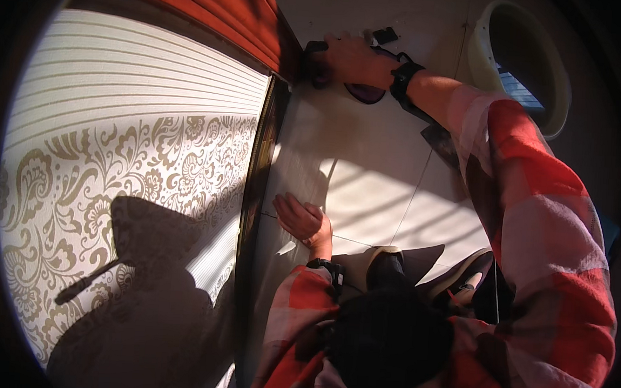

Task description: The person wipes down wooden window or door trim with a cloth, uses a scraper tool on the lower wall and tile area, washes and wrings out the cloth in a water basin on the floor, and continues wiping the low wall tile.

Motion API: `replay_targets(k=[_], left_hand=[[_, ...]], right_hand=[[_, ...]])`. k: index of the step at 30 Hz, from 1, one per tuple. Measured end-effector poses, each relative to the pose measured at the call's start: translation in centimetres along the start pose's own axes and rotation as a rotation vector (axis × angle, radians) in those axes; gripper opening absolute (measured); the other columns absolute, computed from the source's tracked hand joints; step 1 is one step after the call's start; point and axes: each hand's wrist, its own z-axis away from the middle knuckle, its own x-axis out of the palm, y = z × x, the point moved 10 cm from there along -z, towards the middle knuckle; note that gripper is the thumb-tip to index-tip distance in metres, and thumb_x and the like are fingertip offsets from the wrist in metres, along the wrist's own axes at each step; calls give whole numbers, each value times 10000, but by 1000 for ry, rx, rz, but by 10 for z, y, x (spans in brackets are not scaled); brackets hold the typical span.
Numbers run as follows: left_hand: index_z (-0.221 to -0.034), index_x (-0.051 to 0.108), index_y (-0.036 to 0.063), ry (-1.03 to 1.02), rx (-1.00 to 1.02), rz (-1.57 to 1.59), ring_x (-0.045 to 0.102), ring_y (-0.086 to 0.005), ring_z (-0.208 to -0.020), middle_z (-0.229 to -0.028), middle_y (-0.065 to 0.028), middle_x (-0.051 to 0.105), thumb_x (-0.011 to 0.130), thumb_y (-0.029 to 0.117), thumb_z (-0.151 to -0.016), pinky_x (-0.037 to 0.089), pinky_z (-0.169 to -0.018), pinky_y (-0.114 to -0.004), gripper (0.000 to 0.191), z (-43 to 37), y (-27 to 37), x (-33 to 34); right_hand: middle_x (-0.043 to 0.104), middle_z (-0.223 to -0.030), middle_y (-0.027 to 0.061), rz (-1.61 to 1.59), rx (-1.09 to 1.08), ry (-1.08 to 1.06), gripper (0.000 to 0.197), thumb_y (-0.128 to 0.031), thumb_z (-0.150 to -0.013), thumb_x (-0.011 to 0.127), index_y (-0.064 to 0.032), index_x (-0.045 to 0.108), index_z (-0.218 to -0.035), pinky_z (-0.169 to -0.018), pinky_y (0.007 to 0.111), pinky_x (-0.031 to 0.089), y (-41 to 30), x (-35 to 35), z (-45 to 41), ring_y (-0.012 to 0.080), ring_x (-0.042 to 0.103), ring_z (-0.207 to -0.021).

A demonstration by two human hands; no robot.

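Note:
My right hand (357, 59) reaches far forward to the floor at the foot of a red-brown wooden frame (284, 40). It lies over dark footwear, and whether its fingers grip any of it cannot be told. A rounded dark purple part of a shoe or slipper (366, 93) shows below the palm. A blurred dark piece (314, 68) lies by the fingers, against the frame. Just beyond the hand is a small black object (385, 35). My left hand (303, 222) hangs loosely bent beside the wall's dark skirting (259, 170), holding nothing.
On the left stands a wall with floral and striped wallpaper (133, 158), crossed by my shadow. A pale plastic tub (483, 55) with water stands at the upper right. My shoes (386, 256) are on the sunlit tile floor (384, 198). A dark item (439, 143) lies beneath my right forearm.

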Motion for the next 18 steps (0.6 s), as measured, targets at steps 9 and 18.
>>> replay_targets(k=[9, 18], left_hand=[[-1305, 376, -17, -73, -6, 21, 428, -407, -1226, -1314, -246, 434, 461, 128, -854, 341, -960, -539, 481, -7, 5, -3], [-1298, 398, -24, -153, -109, 1, 320, -390, -1304, -1372, -219, 362, 431, 167, -867, 287, -1014, -516, 472, 1, -11, 6]], right_hand=[[546, -1048, 184, 2, 176, 185, 431, -330, -801, 623, -272, 553, -1222, -798, 451, 494, 44, -17, -23, 371, 594, -911], [523, -1072, 176, -80, -102, -12, 464, -228, -742, 674, -262, 592, -1198, -751, 412, 497, -47, -9, 60, 348, 558, -919]])
